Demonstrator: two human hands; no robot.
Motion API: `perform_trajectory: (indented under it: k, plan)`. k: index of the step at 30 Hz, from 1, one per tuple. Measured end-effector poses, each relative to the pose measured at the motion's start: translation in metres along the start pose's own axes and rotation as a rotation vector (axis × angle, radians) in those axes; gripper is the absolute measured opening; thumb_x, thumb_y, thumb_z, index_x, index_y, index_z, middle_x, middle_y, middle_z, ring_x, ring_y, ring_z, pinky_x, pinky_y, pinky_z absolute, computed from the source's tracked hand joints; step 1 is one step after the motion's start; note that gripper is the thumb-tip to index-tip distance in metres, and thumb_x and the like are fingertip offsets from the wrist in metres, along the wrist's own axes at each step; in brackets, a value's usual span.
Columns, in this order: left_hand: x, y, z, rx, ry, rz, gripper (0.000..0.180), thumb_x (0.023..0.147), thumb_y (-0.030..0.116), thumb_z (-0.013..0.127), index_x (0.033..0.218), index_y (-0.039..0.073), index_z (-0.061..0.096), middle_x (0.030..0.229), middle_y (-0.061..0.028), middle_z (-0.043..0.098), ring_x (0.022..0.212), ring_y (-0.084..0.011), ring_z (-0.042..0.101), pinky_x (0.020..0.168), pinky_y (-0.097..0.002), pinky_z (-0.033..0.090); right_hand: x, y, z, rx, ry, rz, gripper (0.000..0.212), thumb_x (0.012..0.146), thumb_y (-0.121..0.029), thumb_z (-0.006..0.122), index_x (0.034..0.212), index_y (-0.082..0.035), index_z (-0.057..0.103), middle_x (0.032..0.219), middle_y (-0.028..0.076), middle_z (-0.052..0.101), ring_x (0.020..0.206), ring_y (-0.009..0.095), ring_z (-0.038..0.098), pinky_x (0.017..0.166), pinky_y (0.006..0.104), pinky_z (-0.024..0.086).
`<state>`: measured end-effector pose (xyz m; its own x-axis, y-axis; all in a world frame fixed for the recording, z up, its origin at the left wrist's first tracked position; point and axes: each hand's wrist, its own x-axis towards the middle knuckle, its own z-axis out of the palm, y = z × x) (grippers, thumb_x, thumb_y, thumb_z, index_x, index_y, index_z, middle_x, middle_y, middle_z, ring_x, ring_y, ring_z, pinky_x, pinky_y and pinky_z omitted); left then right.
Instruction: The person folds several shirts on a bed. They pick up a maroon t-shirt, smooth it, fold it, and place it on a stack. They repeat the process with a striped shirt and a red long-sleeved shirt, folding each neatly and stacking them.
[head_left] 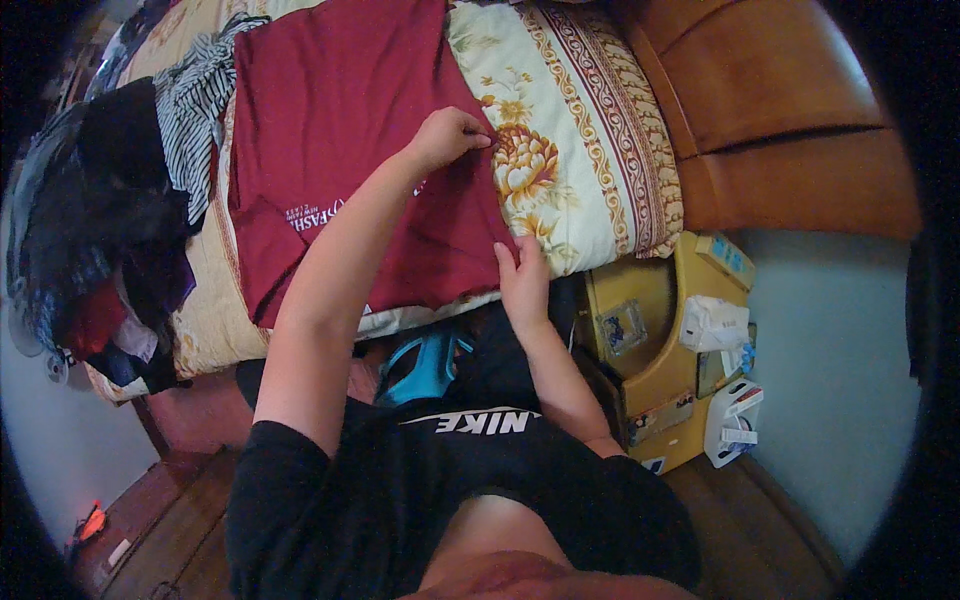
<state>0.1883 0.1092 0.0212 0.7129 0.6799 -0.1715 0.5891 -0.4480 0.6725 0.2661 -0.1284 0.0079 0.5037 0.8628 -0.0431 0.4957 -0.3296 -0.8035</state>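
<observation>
A dark red garment with small white print lies spread over the bed in front of me. My left hand reaches across it, closed, with its fingers pinched at the garment's right edge. Nearer to me, my right hand rests by the near right corner of the garment. Its thumb and fingers stand apart, with nothing visibly held between them. Under both hands' side of the cloth runs a cream bedspread with brown flowers and patterned bands.
Heaped dark clothes and a striped garment lie at the left. A brown wooden headboard rises at the right. Below it stands a yellow cabinet holding a white packet and a white plastic holder.
</observation>
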Motion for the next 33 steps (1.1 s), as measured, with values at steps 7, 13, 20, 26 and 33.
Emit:
perform_trajectory:
  k: [7, 13, 20, 26, 33]
  plan:
    - [-0.009, 0.002, 0.008, 0.003, 0.02, 0.088, 0.029, 0.074, 0.024, 0.066, 0.095, 0.004, 0.062, 0.087, -0.014, 0.064, 0.08, -0.0281, 0.061, 0.071, -0.0372, 0.047, -0.014, 0.001, 0.007, 0.001, 0.094, -0.021, 0.028, 0.076, -0.021, 0.066, 0.085, 0.001, 0.051, 0.078, 0.02, 0.056, 0.071, 0.036, 0.054, 0.064, 0.0407, 0.044]
    - [-0.029, 0.011, 0.005, 0.441, 0.128, 0.142, 0.043, 0.079, 0.034, 0.059, 0.111, 0.007, 0.053, 0.094, -0.0145, 0.063, 0.088, -0.0318, 0.059, 0.076, -0.0374, 0.046, -0.009, -0.001, -0.007, -0.052, -0.074, 0.044, 0.036, 0.07, -0.03, 0.07, 0.072, 0.002, 0.053, 0.069, 0.022, 0.057, 0.066, 0.041, 0.054, 0.061, 0.044, 0.044]
    - [-0.061, -0.003, 0.023, -0.078, 0.37, -0.054, 0.069, 0.072, 0.035, 0.067, 0.126, 0.004, 0.038, 0.091, -0.0178, 0.062, 0.09, -0.0341, 0.058, 0.078, -0.0406, 0.046, 0.007, -0.024, -0.03, -0.135, -0.143, 0.095, 0.039, 0.07, -0.034, 0.07, 0.076, 0.002, 0.056, 0.07, 0.021, 0.059, 0.067, 0.037, 0.058, 0.062, 0.0413, 0.046]
    - [-0.098, 0.033, 0.022, 0.264, 0.404, -0.325, 0.079, 0.067, 0.032, 0.071, 0.129, 0.002, 0.032, 0.083, -0.0187, 0.062, 0.085, -0.0337, 0.058, 0.069, -0.0423, 0.047, 0.121, -0.04, 0.012, -0.266, 0.17, -0.453, 0.043, 0.077, -0.023, 0.063, 0.109, 0.0, 0.046, 0.099, 0.022, 0.054, 0.089, 0.036, 0.055, 0.073, 0.0427, 0.044]
    - [-0.109, 0.026, 0.034, 0.187, 0.414, -0.394, 0.071, 0.072, 0.026, 0.067, 0.131, 0.009, 0.031, 0.078, -0.0163, 0.062, 0.071, -0.0337, 0.06, 0.059, -0.0407, 0.048, 0.164, -0.023, 0.044, -0.112, -0.096, -0.276, 0.031, 0.078, -0.013, 0.06, 0.105, -0.002, 0.051, 0.101, 0.021, 0.055, 0.088, 0.038, 0.054, 0.076, 0.0435, 0.043]
